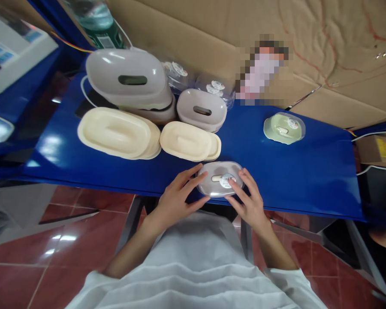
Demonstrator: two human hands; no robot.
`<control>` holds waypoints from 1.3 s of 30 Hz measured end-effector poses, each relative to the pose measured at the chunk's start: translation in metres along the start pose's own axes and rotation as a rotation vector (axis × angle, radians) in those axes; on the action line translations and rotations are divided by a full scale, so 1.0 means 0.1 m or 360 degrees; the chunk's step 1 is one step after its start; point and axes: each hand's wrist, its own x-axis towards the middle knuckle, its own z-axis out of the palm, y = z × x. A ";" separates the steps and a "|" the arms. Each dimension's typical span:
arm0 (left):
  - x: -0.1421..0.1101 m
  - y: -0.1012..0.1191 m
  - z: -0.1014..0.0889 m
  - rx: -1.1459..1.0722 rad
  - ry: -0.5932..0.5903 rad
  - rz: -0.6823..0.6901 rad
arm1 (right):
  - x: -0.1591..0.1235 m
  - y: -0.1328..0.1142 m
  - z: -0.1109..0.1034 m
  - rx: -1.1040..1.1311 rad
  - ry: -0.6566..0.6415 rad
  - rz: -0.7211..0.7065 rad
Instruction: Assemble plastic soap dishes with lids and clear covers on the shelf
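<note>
A small grey oval box [209, 187] lies at the front edge of the blue table, with a clear cover and a round white sticker [225, 181] on top. Through the slot in its middle shows a cream-coloured ridge. My left hand [180, 191] grips its left end, fingertips on the far rim and top, thumb at the near edge. At the right end my right hand [249, 199] closes round the cover, one finger touching the sticker. Just beyond are stacked cream oval pieces [183, 139] with raised ridges and stacked grey slotted oval shells [201, 105].
Larger grey slotted shells [131, 68] and larger cream ovals [116, 133] stand at the left. Behind the stacks are clear covers [212, 88] with stickers. A green covered box [283, 128] sits on the right of the blue table [309, 176]. A bottle [98, 25] stands at the back left.
</note>
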 end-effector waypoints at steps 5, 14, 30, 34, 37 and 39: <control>-0.02 -0.07 0.01 -0.0017 -0.0057 -0.0024 | -0.02 -0.01 -0.05 -0.0038 0.0003 0.0046; -0.02 -0.10 0.03 0.0124 -0.0032 0.0015 | -0.21 0.67 -0.51 -0.0489 0.0344 0.0523; -0.02 -0.06 0.05 0.0273 0.0265 0.0220 | 0.54 1.04 -0.90 -0.0986 0.0093 0.0561; 0.04 -0.11 -0.07 0.0563 0.0517 0.0234 | 0.90 0.46 -0.68 -0.0575 -0.0180 -0.0049; 0.18 -0.21 -0.14 0.0791 0.0513 0.0076 | 1.21 0.14 -0.44 -0.0392 -0.0303 -0.0389; 0.27 -0.29 -0.16 0.0855 0.0456 0.0058 | 1.43 0.07 -0.32 -0.0406 -0.0293 -0.0422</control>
